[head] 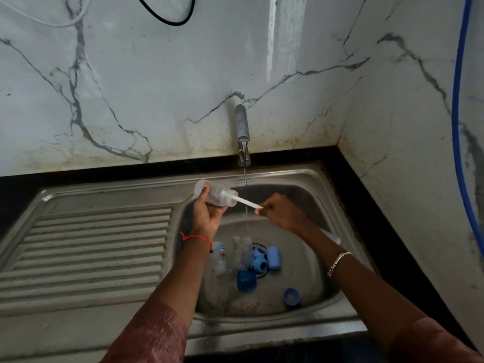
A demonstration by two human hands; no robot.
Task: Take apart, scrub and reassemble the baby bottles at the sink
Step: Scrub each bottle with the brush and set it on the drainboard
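Scrubbing step — left hand (207,216) clamped around the clear bottle (216,197), right hand (280,213) pinching the brush handle (247,203) — next, probably a rinse under the tap (242,134).

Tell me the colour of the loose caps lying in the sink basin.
Blue caps, seen in the head view.

Marble wall (157,87) fills upper frame. Black cable (167,18) top centre; blue hose (457,100) right edge.
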